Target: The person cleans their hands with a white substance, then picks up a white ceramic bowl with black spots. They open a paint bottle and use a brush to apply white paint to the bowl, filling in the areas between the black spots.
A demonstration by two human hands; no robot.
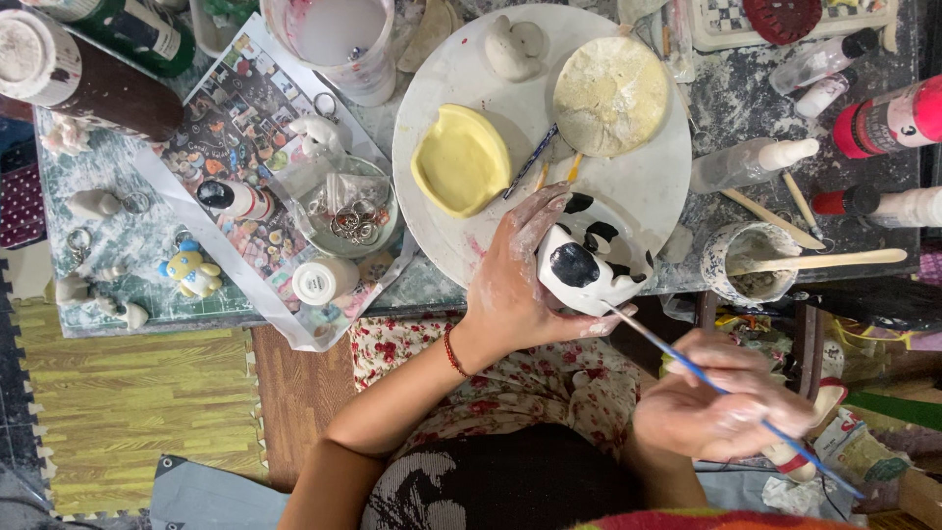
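A cluttered, paint-speckled desk (128,177) is filling the upper part of the view, with a yellow-green foam floor mat (128,412) lying below its near edge. A round white board (638,186) is sitting at the desk's centre, carrying a yellow mould (461,162), a pale round disc (610,96) and a small unpainted figurine (515,47).

The left hand (515,285) is gripping a white figurine with black patches (589,260) — fingers are wrapping around its left side and underside, holding it just over the near rim of the board. The hand is dusted with white residue, and a red bracelet (452,351) is circling the wrist.

The right hand (721,402) is pinching a thin blue-handled paintbrush (706,378) — fingers are closed narrowly on the shaft. The brush tip is meeting the lower right edge of the figurine; whether it is actually touching cannot be told for certain.

To the right of the board, a speckled cup (751,260) is holding a wooden stick (834,260), and several squeeze bottles (751,162) are lying near it. To the left, a printed sheet (231,128) is bearing a small glass dish of metal rings (348,211), a white bottle cap (319,282) and a yellow-and-blue toy figure (193,272). A clear measuring cup (339,39) is standing at the top edge, and a dark brown bottle (83,79) is lying in the upper left corner.

The person's lap is showing floral fabric (520,383).
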